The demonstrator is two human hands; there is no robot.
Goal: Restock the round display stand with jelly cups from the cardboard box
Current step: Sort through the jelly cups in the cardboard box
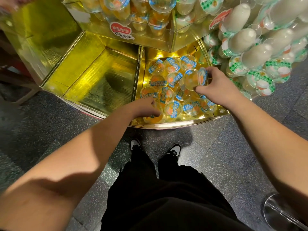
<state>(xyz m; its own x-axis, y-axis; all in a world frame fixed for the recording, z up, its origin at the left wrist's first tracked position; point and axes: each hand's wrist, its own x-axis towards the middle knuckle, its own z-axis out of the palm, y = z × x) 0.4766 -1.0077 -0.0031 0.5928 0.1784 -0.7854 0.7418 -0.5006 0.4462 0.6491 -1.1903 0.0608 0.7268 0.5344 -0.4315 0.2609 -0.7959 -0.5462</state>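
My right hand (216, 85) grips a tilted jelly cup (194, 80) by its sides, above the gold compartment (166, 125); my left hand (146, 107) curls round another just below. They look light, slick and thin-walled, so I'd hold near the stiffer rim.

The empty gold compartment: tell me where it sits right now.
In the head view the empty gold compartment sits on the stand's bottom tier, directly left of the compartment of jelly cups, beyond the left hand.
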